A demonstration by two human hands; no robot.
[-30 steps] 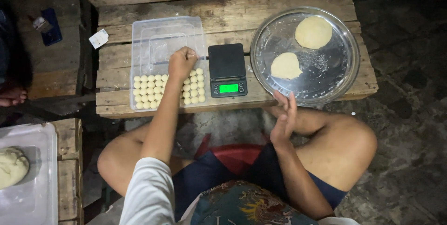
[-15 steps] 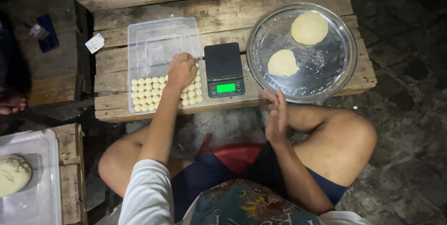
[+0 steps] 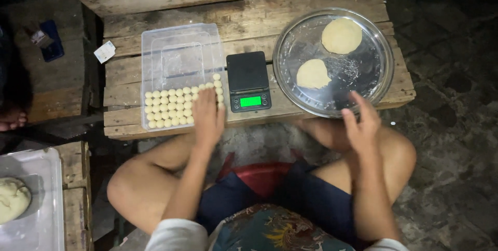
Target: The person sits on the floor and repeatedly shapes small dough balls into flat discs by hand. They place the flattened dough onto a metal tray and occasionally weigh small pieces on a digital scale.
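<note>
The flat-open left hand lay on small dough balls in the clear plastic tray; the open, empty right hand hovered at the round metal platter's near rim, beside two flat dough discs.

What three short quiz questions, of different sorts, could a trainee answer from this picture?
1. True or false: the left hand rests on the dough balls in the clear box.
2. How many flat dough discs lie on the metal tray?
3. What stands between box and tray? A) a bowl B) a scale C) a rolling pin

Key
1. True
2. Two: one disc farther from the person, one nearer. The right hand hovers at the tray's near rim, open.
3. B
</note>
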